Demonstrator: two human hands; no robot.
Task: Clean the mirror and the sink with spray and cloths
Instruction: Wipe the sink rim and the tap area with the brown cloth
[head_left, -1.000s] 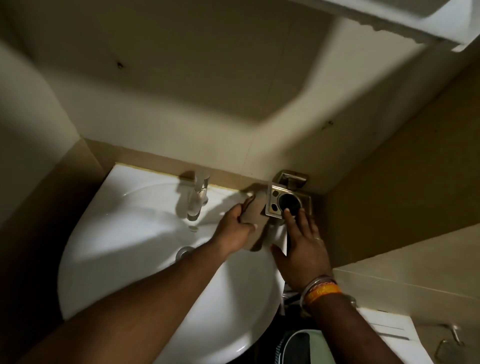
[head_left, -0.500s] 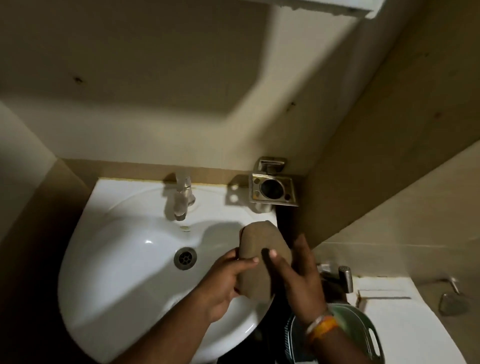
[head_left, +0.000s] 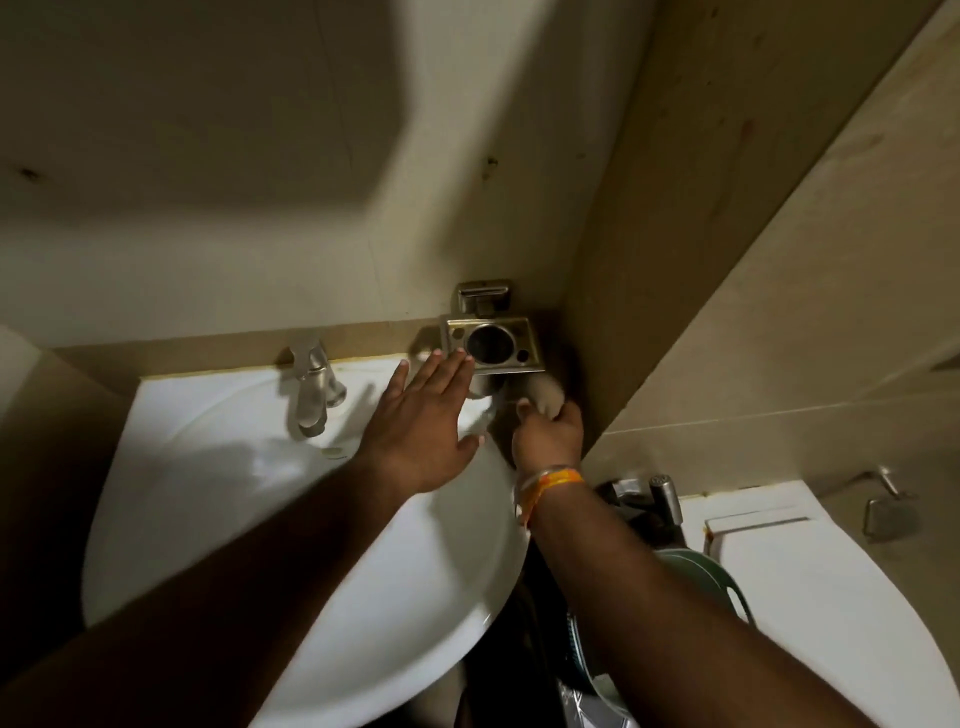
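Note:
A white sink (head_left: 218, 509) fills the lower left, with a chrome tap (head_left: 311, 389) at its back rim. My left hand (head_left: 423, 426) hovers flat over the sink's back right corner, fingers straight, tips at the metal wall holder (head_left: 493, 340). My right hand (head_left: 548, 434) grips a brownish cloth (head_left: 545, 397) just under that holder, against the wall corner. Most of the cloth is hidden by the hand and shadow. No mirror or spray bottle is in view.
A beige tiled wall corner rises right of the holder. Below right stand a white toilet tank (head_left: 810, 582), a chrome hose tap (head_left: 649, 493) and a green bucket (head_left: 696, 577). A metal fitting (head_left: 888, 509) sits on the right wall.
Both hands moved from the sink's front right rim up to the holder. The left hand let go of the cloth and opened flat; the right hand now holds the cloth alone.

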